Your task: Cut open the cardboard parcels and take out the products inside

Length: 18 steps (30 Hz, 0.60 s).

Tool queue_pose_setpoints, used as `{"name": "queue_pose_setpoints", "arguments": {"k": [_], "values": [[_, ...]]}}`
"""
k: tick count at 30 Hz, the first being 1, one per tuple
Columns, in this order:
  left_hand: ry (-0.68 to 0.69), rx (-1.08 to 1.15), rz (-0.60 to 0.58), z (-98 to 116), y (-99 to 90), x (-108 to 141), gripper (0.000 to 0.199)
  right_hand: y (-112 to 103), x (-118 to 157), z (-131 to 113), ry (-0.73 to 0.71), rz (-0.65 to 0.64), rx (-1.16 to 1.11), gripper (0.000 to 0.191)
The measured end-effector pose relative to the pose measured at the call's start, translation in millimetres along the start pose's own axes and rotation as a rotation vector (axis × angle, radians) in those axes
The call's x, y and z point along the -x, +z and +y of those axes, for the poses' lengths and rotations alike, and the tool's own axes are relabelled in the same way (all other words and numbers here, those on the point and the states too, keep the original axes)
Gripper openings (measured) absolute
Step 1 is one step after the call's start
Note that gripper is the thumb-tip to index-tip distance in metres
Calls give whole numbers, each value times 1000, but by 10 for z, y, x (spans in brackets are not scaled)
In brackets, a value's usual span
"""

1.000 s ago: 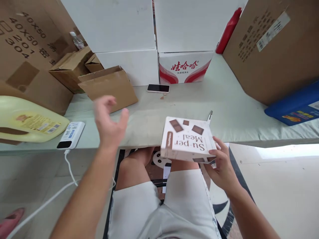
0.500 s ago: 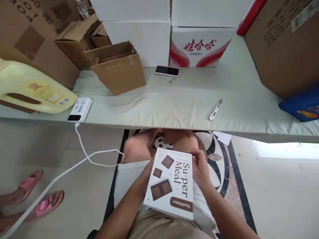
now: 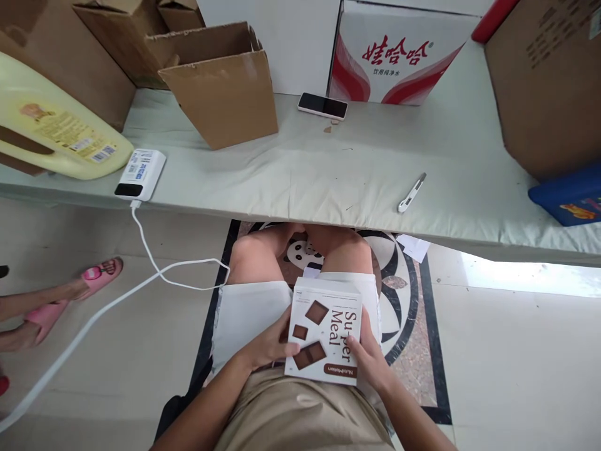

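A white box (image 3: 323, 326) with brown squares and the words "Su-per Meal" is held over my lap, its printed face up. My left hand (image 3: 275, 341) grips its left side, the thumb lying on the printed face and the other fingers hidden beside or under it. On the right side my right hand (image 3: 369, 351) grips the box, thumb on the face near the lettering. Behind them on the table (image 3: 300, 181) lie a box cutter (image 3: 412, 193) and a phone (image 3: 322, 106).
An open cardboard box (image 3: 225, 94), a yellow jug (image 3: 56, 125) and a white power bank (image 3: 140, 175) with a cable stand at the table's left. A white-red carton (image 3: 389, 59) is at the back. Another person's feet in pink slippers (image 3: 101, 279) show at left.
The box has come down onto my lap, and both hands now hold its sides with thumbs on top. The view has tilted lower. The pink-slippered feet have shifted.
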<state>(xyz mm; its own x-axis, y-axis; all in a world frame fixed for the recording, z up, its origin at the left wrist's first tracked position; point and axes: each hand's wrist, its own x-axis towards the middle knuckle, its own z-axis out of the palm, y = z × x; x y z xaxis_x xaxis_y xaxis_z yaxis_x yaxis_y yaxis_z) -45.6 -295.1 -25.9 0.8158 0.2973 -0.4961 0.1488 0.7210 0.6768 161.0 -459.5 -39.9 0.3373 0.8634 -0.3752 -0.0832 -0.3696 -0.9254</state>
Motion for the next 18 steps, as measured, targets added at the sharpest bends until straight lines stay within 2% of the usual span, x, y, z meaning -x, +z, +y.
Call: {"name": "queue_pose_setpoints", "arguments": {"k": [2,5,7,9,11,13,16,18], "values": [[16,-35,43,-29,-7,15,79,12,64,-1,3,-36,-30,90],[119,-28,238,-16,-9,-116,66,76,1,-55,15,-122,-139,89],[199,-68,294,83,-25,-281,66,111,-174,-146,-6,-121,-164,82],[221,-135,305,309,-47,-493,68,102,-474,-325,-96,-42,-115,75],[211,-211,317,691,-54,-743,70,41,-889,-622,-228,69,-11,72],[303,-268,377,1218,-19,-1005,66,-48,-1363,-1032,-318,123,49,69],[630,-337,430,2126,128,-1302,57,-157,-1970,-1766,-475,187,-20,69],[799,-420,466,2657,269,-1360,53,-189,-2173,-2236,-602,206,-23,67]]}}
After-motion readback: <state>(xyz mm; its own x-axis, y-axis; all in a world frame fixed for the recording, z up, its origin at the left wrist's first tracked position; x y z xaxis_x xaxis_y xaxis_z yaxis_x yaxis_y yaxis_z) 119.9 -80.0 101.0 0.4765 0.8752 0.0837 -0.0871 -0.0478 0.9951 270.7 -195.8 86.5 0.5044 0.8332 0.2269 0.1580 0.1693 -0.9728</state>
